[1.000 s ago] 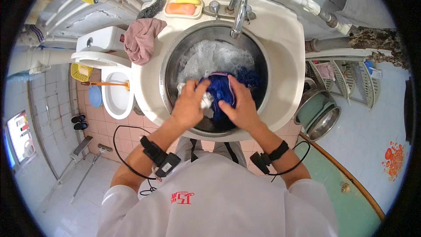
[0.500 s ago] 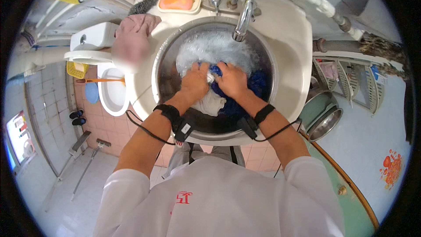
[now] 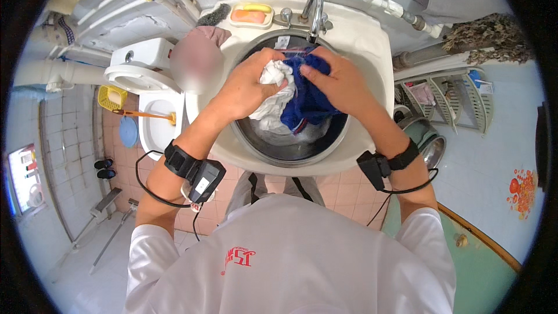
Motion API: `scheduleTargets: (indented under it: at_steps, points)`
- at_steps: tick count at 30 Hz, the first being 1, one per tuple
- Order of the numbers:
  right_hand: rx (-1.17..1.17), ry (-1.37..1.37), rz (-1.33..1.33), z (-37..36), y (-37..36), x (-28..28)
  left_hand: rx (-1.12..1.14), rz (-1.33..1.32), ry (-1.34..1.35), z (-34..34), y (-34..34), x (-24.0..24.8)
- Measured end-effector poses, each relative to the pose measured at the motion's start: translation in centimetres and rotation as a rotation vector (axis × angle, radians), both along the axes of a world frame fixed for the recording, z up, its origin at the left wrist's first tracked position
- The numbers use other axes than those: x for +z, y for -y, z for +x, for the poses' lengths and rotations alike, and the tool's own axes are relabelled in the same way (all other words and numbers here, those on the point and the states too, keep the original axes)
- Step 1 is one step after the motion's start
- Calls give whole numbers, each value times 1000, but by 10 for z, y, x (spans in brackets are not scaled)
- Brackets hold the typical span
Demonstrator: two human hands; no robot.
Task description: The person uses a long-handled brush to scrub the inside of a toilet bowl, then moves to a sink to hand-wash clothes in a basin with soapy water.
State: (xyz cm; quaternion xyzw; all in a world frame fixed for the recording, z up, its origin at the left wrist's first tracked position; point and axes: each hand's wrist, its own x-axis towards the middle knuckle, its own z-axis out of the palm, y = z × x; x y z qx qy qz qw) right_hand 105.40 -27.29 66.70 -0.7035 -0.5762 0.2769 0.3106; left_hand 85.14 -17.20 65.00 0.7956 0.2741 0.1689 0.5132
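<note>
A wet garment of white cloth [image 3: 271, 103] and dark blue cloth [image 3: 307, 96] hangs bunched over the steel basin [image 3: 256, 150]; I cannot tell whether it is one piece. My left hand [image 3: 249, 81] is closed round the white part, thumb across its front. On the other side my right hand [image 3: 344, 82] grips the blue part, its thumb pressed against the fabric. The lower end of the cloth reaches toward the cloudy, sudsy water [image 3: 279, 138]. A pale label [image 3: 283, 42] shows at the top, beyond the cloth.
The basin sits in a cream washbasin [image 3: 375, 75] with a chrome tap [image 3: 315, 17] at its far edge. A soap dish [image 3: 252, 21], a grey brush-like thing [image 3: 214, 15] and a pink cloth [image 3: 212, 35] lie far left. A toilet [image 3: 160, 122] stands left; plastic racks [image 3: 459, 99] are at right.
Both hands have come up out of the suds, lifting the bunched white and blue cloth with them. My forearms have spread apart, and the view has shifted.
</note>
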Motion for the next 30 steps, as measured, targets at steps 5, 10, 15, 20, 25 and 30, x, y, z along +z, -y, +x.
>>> scheduleTargets:
  at_steps: [5,10,15,20,25,30]
  points:
    - [-15,-75,90,-12,9,50,75,-138,189,-15,25,26]
    - [-25,154,311,-36,37,-9,107,-36,226,-31,62,-40]
    - [11,51,157,-56,87,-100,-6,-50,-147,-46,94,-92]
    - [182,-111,-102,-55,112,-114,-79,20,-508,-41,90,-127]
    - [-206,36,-30,3,119,-151,160,14,-609,-6,54,-145]
    - [-744,191,-158,47,106,-205,149,-69,-834,15,33,-166]
